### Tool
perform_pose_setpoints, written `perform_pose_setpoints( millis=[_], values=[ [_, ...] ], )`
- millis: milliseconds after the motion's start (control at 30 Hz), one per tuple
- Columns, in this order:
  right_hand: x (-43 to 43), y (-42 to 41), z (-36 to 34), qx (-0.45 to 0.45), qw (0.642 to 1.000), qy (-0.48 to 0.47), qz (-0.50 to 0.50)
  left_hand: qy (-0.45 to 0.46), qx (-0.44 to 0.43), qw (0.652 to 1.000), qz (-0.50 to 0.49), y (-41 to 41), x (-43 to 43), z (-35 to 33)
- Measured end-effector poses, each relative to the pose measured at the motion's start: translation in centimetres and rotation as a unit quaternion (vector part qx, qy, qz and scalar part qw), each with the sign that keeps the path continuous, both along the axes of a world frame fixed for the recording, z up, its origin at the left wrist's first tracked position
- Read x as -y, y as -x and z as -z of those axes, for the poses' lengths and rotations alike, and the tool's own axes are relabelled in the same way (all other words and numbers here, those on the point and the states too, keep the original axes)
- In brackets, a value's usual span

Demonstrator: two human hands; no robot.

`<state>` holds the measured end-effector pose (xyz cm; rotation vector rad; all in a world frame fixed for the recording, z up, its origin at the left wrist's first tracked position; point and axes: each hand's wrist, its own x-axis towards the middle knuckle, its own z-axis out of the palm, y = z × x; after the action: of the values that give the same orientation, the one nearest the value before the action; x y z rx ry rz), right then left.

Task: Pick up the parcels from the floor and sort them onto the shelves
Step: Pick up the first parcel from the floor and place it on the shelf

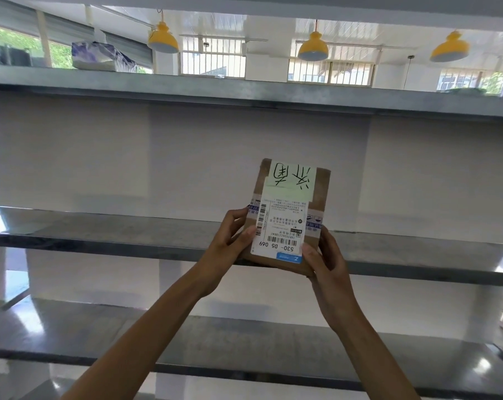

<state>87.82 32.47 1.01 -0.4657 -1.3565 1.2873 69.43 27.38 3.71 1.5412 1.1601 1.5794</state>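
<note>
Both hands are holding one cardboard parcel [321,194] upright in front of the middle shelf [100,232]. Its lower edge is overlapping the shelf's front lip, and contact with the shelf cannot be determined.

The left hand [233,241] is gripping the parcel's lower left edge, with the fingers curled around the side and the thumb pressing on the face. The right hand [328,264] is gripping the lower right corner, with the thumb lying on the face and the fingers wrapping behind.

The white shipping label [279,226] is facing the camera upside down. It is showing "530- D5 069", several barcodes and small print too fine to read. A blue strip with a white "Z" mark is running along its lower edge. Above the label, a pale green note [290,183] is displaying two large handwritten black characters, also inverted. Blue-printed tape is crossing the box.

A blue-and-white patterned bag [100,57] is sitting on the upper shelf [186,88]. The lower shelf [244,342] is showing below the arms.
</note>
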Motion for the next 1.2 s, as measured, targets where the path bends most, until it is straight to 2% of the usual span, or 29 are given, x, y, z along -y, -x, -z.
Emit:
perform_pose_setpoints(
  millis=[200,300,500,667,767,933,1100,1200],
  values=[
    [-0.3,-0.4,0.2,-0.01,1.0,0.015,-0.016,0.031,0.015,0.999,0.014,0.2,-0.2,-0.1],
    [-0.2,-0.7,0.3,0.016,1.0,-0.004,-0.013,0.076,-0.001,0.997,0.03,0.4,-0.4,-0.5],
    [-0.4,-0.7,0.4,0.054,0.997,-0.007,-0.045,0.122,0.044,0.991,0.035,0.8,-0.9,-1.4],
    [-0.7,0.1,1.8,0.049,0.991,0.077,-0.094,0.101,0.067,0.992,-0.044,0.1,-1.5,-1.4],
    [-0.7,0.6,2.8,0.015,0.985,0.108,-0.133,0.091,0.058,0.992,-0.066,-0.1,-1.7,-1.5],
    [-1.0,1.7,2.6,-0.05,0.983,0.128,-0.122,0.092,0.046,0.994,-0.039,0.3,-1.6,-2.4],
    [-0.8,2.4,2.5,-0.045,0.984,0.125,-0.118,-0.01,0.06,0.998,-0.021,1.7,-1.9,-4.7],
    [-0.5,2.8,2.7,-0.039,0.986,0.119,-0.114,-0.037,0.045,0.998,-0.019,1.9,-2.0,-5.6]
  ],
)
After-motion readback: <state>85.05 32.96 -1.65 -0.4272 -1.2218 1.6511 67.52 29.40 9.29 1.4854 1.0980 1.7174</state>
